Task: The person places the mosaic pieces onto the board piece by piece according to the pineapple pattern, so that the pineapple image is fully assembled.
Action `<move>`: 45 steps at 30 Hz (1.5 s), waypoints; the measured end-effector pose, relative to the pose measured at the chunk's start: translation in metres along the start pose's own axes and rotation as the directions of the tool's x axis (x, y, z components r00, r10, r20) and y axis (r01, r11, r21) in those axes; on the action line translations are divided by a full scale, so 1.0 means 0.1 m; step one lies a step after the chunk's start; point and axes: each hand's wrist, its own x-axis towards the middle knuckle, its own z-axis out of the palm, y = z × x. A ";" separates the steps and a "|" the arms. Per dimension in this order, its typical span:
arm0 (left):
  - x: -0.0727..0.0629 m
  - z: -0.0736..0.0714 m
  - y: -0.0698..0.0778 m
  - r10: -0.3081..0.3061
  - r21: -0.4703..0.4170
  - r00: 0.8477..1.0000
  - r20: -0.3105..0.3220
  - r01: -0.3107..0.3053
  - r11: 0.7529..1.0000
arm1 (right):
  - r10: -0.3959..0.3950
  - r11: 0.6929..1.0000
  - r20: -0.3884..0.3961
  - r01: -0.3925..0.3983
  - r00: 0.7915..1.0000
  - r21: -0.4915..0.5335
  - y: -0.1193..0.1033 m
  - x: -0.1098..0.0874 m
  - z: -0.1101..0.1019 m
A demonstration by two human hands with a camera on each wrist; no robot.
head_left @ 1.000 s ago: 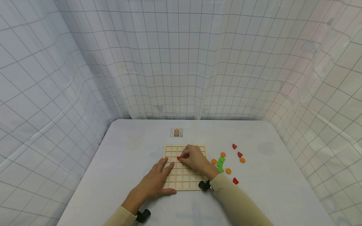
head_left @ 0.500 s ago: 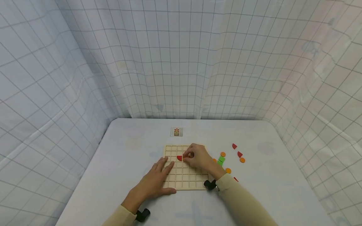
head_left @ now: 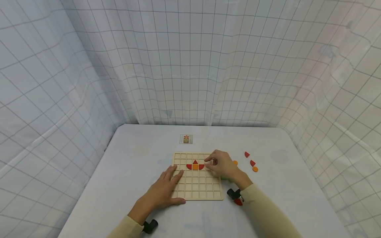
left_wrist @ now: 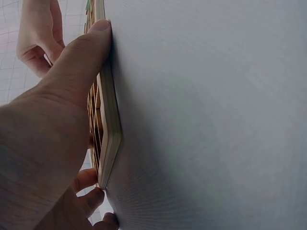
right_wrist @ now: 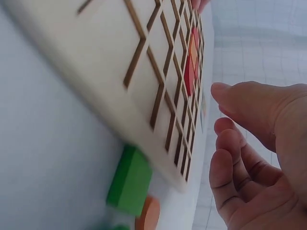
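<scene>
My left hand [head_left: 162, 189] rests flat with fingers spread on the left side of a wooden grid board [head_left: 189, 195]; its thumb [left_wrist: 79, 57] lies along the near edge. On the board, an orange square [head_left: 195, 167] sits between two red quarter-round pieces, the left one [head_left: 189, 167] and the right one [head_left: 201, 167]. A red triangle [head_left: 195, 162] stands just above the square. Right of these pieces, my right hand [head_left: 223, 164] hovers over the board with fingers bent. Its thumb and fingertips are apart, nothing between them.
A small picture card [head_left: 186, 139] lies beyond the board. Off the board's right side are a green block [right_wrist: 129, 179], an orange disc [head_left: 255, 169] and red quarter-rounds [head_left: 252, 163]. Another red piece [head_left: 238, 202] lies under the right wrist camera. Gridded curtains [head_left: 184, 66] surround the table.
My right hand has drawn back to the right, uncovering the orange square, triangle and right red piece. One loose red piece by the right wrist has shifted nearer and left. The left hand stays put.
</scene>
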 end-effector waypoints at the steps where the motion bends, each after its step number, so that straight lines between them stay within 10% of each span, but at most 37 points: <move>1: 0.00 0.00 0.00 0.002 -0.003 1.000 -0.002 -0.002 1.000 | 0.007 1.000 0.000 -0.007 1.000 0.000 0.03 -0.02 -0.03; 15: -0.02 -0.01 0.01 0.012 -0.012 1.000 -0.017 -0.012 1.000 | 0.191 0.981 0.031 -0.190 0.981 -0.039 0.39 -0.40 -0.35; 45: -0.02 -0.01 0.05 0.002 0.011 1.000 -0.020 -0.002 1.000 | 0.163 0.986 0.065 -0.161 0.984 -0.036 0.51 -0.55 -0.39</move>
